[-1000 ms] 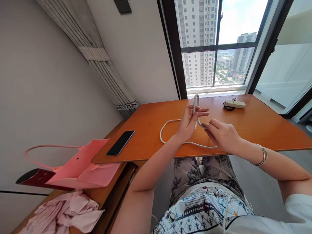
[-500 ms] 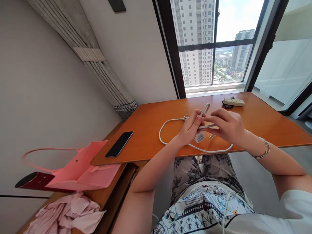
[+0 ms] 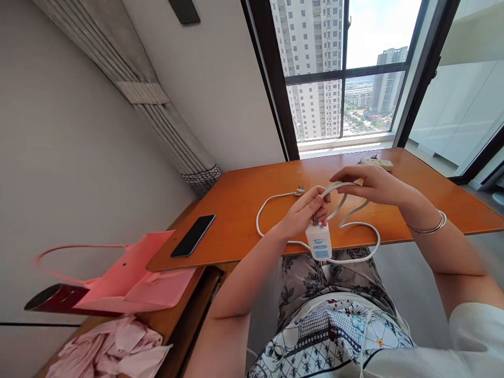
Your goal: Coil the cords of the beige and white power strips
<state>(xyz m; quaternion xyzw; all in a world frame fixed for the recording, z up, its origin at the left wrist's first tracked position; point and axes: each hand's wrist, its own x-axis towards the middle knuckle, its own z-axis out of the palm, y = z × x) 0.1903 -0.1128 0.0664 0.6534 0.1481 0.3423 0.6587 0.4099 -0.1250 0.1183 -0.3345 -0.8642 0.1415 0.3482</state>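
Note:
My left hand point(image 3: 309, 211) is closed around a bent section of white power cord point(image 3: 258, 214) near the front of the table. Just below its fingers hangs a small white power strip point(image 3: 319, 242) with blue socket faces, past the table's front edge. My right hand point(image 3: 370, 184) pinches the cord between thumb and fingers, to the right of the left hand. Slack cord loops below both hands and runs left across the tabletop to a plug point(image 3: 299, 190) lying there.
A second, cream power strip point(image 3: 377, 163) lies at the back right of the wooden table point(image 3: 240, 194), partly behind my right hand. A black phone point(image 3: 192, 236) rests at the left. Beyond the left edge are a pink bag point(image 3: 129, 278) and crumpled pink cloth point(image 3: 114, 346).
The power strip has swung into view below my left hand, socket faces showing. My right hand has moved away from the left, drawing a wider arc of cord.

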